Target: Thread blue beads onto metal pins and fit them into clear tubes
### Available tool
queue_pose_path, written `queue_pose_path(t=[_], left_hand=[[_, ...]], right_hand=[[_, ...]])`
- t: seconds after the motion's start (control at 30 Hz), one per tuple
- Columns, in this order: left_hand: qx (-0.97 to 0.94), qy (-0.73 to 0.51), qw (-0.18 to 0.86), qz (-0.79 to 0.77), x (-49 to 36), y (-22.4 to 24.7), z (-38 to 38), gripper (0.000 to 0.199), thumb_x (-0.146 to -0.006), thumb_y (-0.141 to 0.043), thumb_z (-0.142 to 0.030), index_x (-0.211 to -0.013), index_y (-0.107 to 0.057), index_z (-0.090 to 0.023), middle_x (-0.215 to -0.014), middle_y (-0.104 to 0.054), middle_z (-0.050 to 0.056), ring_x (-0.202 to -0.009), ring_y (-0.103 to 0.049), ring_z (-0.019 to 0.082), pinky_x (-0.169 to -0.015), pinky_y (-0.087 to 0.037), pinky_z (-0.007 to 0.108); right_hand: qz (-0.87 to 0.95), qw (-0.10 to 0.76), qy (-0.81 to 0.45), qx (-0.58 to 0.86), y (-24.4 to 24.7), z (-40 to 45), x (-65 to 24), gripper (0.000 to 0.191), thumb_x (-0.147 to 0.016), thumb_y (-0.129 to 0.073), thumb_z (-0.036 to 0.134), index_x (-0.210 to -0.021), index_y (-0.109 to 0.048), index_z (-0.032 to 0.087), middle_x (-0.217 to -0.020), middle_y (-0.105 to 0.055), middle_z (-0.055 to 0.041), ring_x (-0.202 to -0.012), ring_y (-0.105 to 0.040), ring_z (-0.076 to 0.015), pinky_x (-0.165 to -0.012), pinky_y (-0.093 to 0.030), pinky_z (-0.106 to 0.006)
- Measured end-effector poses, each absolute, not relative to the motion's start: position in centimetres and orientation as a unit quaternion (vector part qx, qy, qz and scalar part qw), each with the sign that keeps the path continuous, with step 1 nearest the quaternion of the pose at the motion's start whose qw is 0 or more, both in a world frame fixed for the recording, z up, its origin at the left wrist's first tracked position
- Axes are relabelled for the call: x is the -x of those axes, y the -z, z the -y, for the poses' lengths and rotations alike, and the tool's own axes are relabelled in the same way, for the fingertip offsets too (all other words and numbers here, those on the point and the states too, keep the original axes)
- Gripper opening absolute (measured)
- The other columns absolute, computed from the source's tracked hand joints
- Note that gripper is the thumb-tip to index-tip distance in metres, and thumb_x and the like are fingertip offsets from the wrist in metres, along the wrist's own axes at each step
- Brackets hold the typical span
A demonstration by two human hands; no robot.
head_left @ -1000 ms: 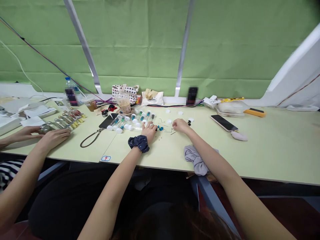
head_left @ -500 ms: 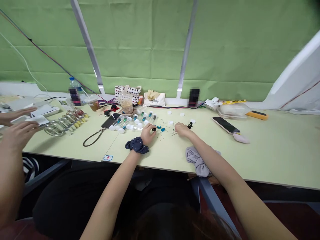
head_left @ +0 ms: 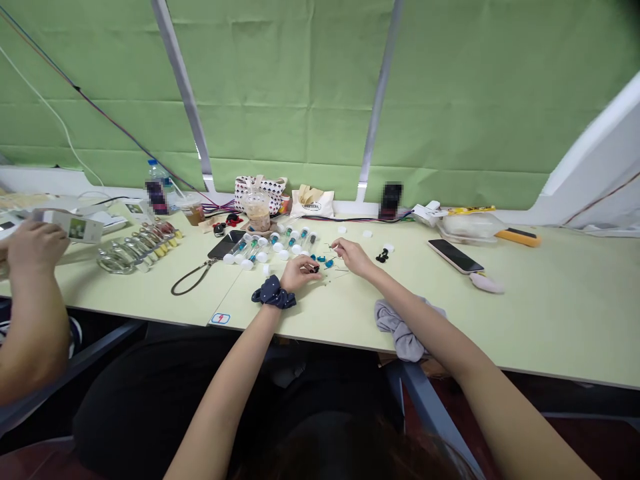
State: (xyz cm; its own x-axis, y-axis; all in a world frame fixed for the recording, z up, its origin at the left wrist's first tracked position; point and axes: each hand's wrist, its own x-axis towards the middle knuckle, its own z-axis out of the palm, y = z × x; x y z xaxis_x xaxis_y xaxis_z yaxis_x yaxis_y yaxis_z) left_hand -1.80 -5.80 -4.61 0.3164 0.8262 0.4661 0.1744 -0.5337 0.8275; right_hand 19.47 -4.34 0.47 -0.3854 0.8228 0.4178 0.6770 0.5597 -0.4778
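My left hand is closed in a pinch around a small black part just above the table. My right hand has thumb and forefinger pressed together beside thin bent metal wires; whatever lies between the fingertips is too fine to make out. Small blue parts are on the table between the hands. Left of them lie several clear tubes with white caps, some with blue or green parts inside. A cluster of black parts lies right of my right hand, by a white cap.
A phone with a strap lies left, another phone right. A grey cloth is under my right forearm. Behind stand a drink cup and a patterned bag. At far left, a co-worker's hand holds a white box.
My right hand has moved left and slightly up, nearer my left hand. My left hand has turned a little, showing more of the black part. The co-worker's hand has lifted a white box.
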Motion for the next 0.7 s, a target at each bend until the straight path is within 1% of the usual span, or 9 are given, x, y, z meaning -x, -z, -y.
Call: queue_pose_path(t=[0.2,0.4,0.5,0.57,0.7], left_hand=[[-0.721,-0.477,0.384,-0.324,1.8,4.5,5.9,0.039,-0.054,-0.079,-0.039,-0.082,-0.066,-0.015,-0.087,-0.061,0.007,-0.071,-0.057,0.014,-0.069,-0.049,0.03],[-0.704,-0.467,0.416,-0.337,1.7,4.4,6.1,0.041,-0.052,-0.08,-0.036,-0.082,-0.065,-0.013,-0.085,-0.064,0.007,-0.07,-0.056,0.014,-0.068,-0.048,0.03],[-0.702,-0.46,0.425,-0.338,1.7,4.4,6.1,0.042,-0.052,-0.08,-0.037,-0.083,-0.065,-0.013,-0.086,-0.065,0.008,-0.074,-0.058,0.016,-0.067,-0.049,0.03],[-0.706,-0.459,0.426,-0.332,1.7,4.3,6.1,0.042,-0.053,-0.079,-0.038,-0.084,-0.065,-0.014,-0.087,-0.065,0.009,-0.079,-0.06,0.019,-0.07,-0.049,0.032],[-0.7,-0.456,0.447,-0.32,1.6,4.0,6.3,0.042,-0.053,-0.079,-0.038,-0.084,-0.064,-0.014,-0.086,-0.067,0.009,-0.084,-0.062,0.021,-0.073,-0.049,0.034]], right_hand=[[0.848,0.305,-0.113,0.419,-0.5,4.3,-18.3,0.022,-0.086,-0.04,0.013,-0.098,-0.058,0.017,-0.088,-0.064,-0.0047,-0.076,-0.057,-0.0126,-0.073,-0.041,-0.022],[0.848,0.297,-0.107,0.426,-0.1,4.2,-18.1,0.022,-0.086,-0.041,0.013,-0.099,-0.059,0.017,-0.092,-0.065,-0.0053,-0.081,-0.059,-0.0129,-0.076,-0.041,-0.023],[0.847,0.295,-0.104,0.429,0.0,4.2,-18.0,0.022,-0.086,-0.042,0.012,-0.097,-0.06,0.017,-0.093,-0.065,-0.0052,-0.08,-0.059,-0.0124,-0.075,-0.041,-0.022],[0.845,0.294,-0.112,0.431,-0.1,4.2,-18.0,0.021,-0.086,-0.043,0.012,-0.096,-0.06,0.017,-0.093,-0.065,-0.0047,-0.079,-0.059,-0.0119,-0.074,-0.042,-0.022],[0.836,0.292,-0.137,0.444,-0.1,4.3,-17.9,0.021,-0.086,-0.043,0.013,-0.097,-0.06,0.018,-0.087,-0.066,-0.0036,-0.073,-0.059,-0.0111,-0.07,-0.042,-0.021]])
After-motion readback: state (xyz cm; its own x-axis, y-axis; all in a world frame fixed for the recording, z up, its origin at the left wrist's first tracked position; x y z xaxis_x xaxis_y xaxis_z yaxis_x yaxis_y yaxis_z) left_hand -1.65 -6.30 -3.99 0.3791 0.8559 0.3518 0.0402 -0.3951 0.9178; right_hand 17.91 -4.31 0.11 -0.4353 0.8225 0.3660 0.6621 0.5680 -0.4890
